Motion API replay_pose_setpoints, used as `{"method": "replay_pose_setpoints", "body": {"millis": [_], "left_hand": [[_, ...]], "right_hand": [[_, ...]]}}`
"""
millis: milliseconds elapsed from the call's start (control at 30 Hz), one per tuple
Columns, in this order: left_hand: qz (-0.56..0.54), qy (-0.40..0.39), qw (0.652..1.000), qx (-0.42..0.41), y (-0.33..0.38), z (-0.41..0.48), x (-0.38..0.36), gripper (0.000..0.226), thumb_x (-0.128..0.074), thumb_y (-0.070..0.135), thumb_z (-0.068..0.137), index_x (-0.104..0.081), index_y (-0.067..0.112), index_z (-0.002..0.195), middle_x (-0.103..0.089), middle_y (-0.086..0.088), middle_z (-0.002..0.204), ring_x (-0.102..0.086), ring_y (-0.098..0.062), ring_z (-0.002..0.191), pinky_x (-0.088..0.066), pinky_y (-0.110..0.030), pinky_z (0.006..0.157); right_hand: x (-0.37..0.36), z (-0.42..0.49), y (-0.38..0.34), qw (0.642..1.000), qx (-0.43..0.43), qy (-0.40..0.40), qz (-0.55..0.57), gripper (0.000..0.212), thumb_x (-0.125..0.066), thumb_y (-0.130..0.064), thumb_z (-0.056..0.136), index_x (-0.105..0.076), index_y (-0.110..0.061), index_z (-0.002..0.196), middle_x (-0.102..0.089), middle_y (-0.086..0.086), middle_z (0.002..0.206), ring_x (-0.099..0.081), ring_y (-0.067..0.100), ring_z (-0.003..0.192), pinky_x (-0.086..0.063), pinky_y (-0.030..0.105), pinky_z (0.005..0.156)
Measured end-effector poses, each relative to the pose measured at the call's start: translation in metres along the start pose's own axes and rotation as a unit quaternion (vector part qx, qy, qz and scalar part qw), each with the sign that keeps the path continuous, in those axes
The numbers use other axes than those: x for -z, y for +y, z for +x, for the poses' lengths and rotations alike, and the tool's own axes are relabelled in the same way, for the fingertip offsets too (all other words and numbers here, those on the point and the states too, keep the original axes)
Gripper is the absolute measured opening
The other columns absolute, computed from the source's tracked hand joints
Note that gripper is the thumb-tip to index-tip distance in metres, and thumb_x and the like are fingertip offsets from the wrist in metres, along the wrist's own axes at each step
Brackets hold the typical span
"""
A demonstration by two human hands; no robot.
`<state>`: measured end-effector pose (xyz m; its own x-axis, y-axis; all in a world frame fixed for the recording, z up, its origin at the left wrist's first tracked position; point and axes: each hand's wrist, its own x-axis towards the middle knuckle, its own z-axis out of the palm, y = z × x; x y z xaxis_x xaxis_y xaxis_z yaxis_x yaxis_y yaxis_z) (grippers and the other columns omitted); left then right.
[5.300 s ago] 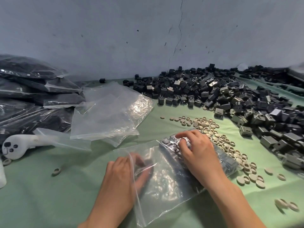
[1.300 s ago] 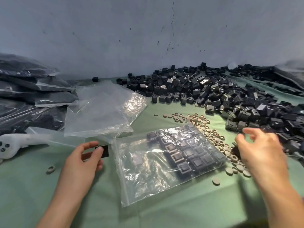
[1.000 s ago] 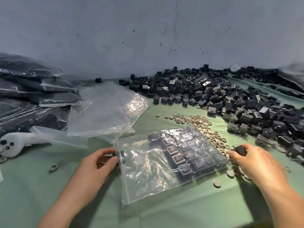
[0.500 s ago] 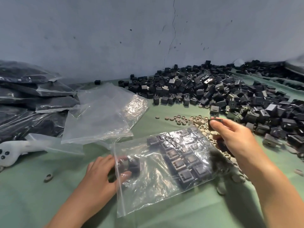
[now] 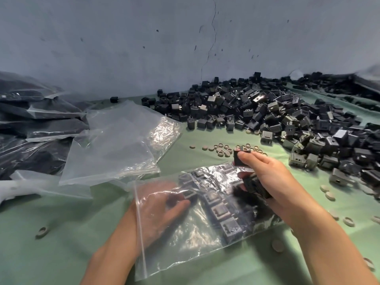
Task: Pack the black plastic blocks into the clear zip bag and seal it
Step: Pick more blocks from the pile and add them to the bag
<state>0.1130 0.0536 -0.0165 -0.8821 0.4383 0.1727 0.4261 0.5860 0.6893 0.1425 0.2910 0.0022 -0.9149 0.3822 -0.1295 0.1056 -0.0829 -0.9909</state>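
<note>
A clear zip bag (image 5: 185, 247) lies on the green table with its open mouth to the left. Rows of black plastic blocks (image 5: 218, 208) lie inside it. My left hand (image 5: 158, 208) is inside the bag and holds a black block (image 5: 189, 195) beside those rows. My right hand (image 5: 267, 182) hovers over the bag's far right part and grips black blocks (image 5: 240, 158), one pinched at the fingertips and more against the palm. A big heap of loose black blocks (image 5: 277, 118) covers the table at the back right.
Empty clear bags (image 5: 115, 145) lie at the left centre. Filled dark bags (image 5: 30, 120) are stacked at far left, with a white handle (image 5: 12, 188) below them. Small tan rings (image 5: 224, 149) are scattered behind and right of the bag. A blue-grey wall rises behind.
My left hand went from outside the bag's mouth into the bag with a block. My right hand picked up blocks at the right and came back over the bag.
</note>
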Motion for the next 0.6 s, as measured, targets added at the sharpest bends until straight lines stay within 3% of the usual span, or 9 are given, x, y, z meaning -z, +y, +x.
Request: {"method": "replay_pose_setpoints", "body": {"millis": [67,167,233,333,433,500,600], "left_hand": [[0.019,-0.016,0.998,0.050,0.005,0.003,-0.004,0.041,-0.050,0.062,0.087,-0.073,0.027,0.084,-0.069,0.007,0.076,-0.063,0.002,0.071,-0.040,-0.009,0.061],[0.073,-0.039,0.994,0.074,0.006,0.005,-0.005,0.048,-0.044,0.065,0.091,-0.072,0.027,0.097,-0.072,0.004,0.086,-0.067,-0.007,0.081,-0.044,-0.010,0.063],[0.069,-0.049,0.994,0.069,0.003,0.003,-0.002,0.048,-0.043,0.067,0.091,-0.072,0.029,0.098,-0.072,0.005,0.085,-0.067,-0.006,0.077,-0.052,-0.017,0.068],[0.018,-0.047,0.997,0.052,-0.007,0.004,0.000,0.033,-0.052,0.051,0.095,-0.073,0.026,0.102,-0.071,0.008,0.090,-0.066,-0.002,0.083,-0.054,-0.030,0.083],[0.010,-0.030,0.999,0.028,-0.016,-0.001,0.010,0.025,-0.053,0.031,0.100,-0.072,0.022,0.113,-0.070,0.008,0.099,-0.064,0.001,0.090,-0.050,-0.016,0.082],[0.033,-0.005,0.999,0.036,-0.026,-0.010,0.020,0.024,-0.050,0.042,0.099,-0.071,0.035,0.108,-0.068,0.015,0.096,-0.063,0.003,0.089,-0.050,-0.015,0.078],[0.092,0.070,0.992,0.048,-0.039,-0.028,0.031,0.023,-0.051,0.045,0.097,-0.069,0.031,0.097,-0.064,0.014,0.093,-0.062,-0.013,0.091,-0.048,-0.033,0.084]], "right_hand": [[0.001,0.000,0.000,1.000,0.001,-0.005,-0.002,0.018,-0.068,-0.036,0.090,-0.074,-0.024,0.102,-0.076,-0.005,0.093,-0.062,0.018,0.083,-0.052,0.027,0.062],[0.001,-0.002,-0.002,1.000,-0.003,-0.014,0.001,0.018,-0.069,-0.035,0.090,-0.075,-0.024,0.103,-0.076,-0.005,0.092,-0.062,0.014,0.076,-0.051,0.022,0.055],[0.000,-0.002,-0.003,1.000,-0.005,-0.017,0.005,0.019,-0.069,-0.034,0.090,-0.075,-0.023,0.104,-0.076,-0.005,0.092,-0.062,0.012,0.073,-0.052,0.022,0.055],[-0.003,-0.003,-0.004,1.000,-0.007,-0.018,0.013,0.021,-0.069,-0.034,0.090,-0.074,-0.020,0.105,-0.076,-0.003,0.097,-0.064,0.011,0.071,-0.053,0.026,0.057],[-0.009,-0.007,-0.006,0.999,-0.007,-0.025,0.023,0.018,-0.068,-0.032,0.091,-0.075,-0.020,0.103,-0.076,0.001,0.101,-0.064,0.013,0.073,-0.052,0.026,0.058],[-0.014,-0.011,-0.006,0.999,-0.007,-0.031,0.022,0.018,-0.067,-0.032,0.092,-0.072,-0.021,0.106,-0.075,0.004,0.104,-0.063,0.014,0.073,-0.052,0.027,0.058],[-0.022,-0.020,-0.006,0.999,-0.016,-0.032,0.014,0.025,-0.067,-0.033,0.092,-0.067,-0.018,0.112,-0.075,0.005,0.105,-0.063,0.015,0.074,-0.051,0.028,0.060]]}}
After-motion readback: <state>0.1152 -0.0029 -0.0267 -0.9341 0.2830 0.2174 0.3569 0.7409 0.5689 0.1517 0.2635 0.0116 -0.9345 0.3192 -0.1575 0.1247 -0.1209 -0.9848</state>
